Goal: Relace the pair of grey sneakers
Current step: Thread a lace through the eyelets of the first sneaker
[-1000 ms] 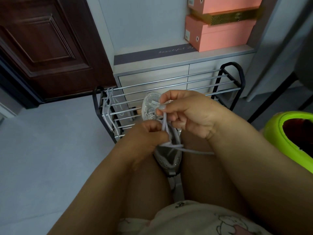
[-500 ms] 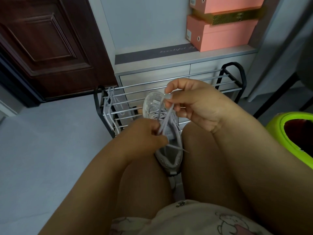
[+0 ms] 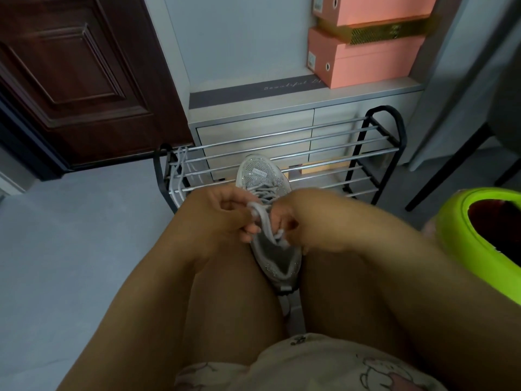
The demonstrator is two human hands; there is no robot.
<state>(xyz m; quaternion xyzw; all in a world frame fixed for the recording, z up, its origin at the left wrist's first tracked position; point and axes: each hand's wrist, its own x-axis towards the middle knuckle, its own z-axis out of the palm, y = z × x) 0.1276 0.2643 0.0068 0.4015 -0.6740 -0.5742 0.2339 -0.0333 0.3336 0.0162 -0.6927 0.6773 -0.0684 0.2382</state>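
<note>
The grey sneaker (image 3: 270,249) sits wedged between the person's knees, toe toward the shoe rack (image 3: 324,153). Left hand (image 3: 222,218) and right hand (image 3: 298,221) each pinch its lace (image 3: 263,218) above the tongue. The cabinet strip (image 3: 253,90) reads "Beautiful".

A single wide-angle view from the person's head looks forward and steeply down over the lap, close to the bare thighs at the bottom edge. It faces the black-framed metal shoe rack (image 3: 284,153) and pale grey drawer cabinet (image 3: 253,131) ahead. Straight lines bow near the edges.
</note>
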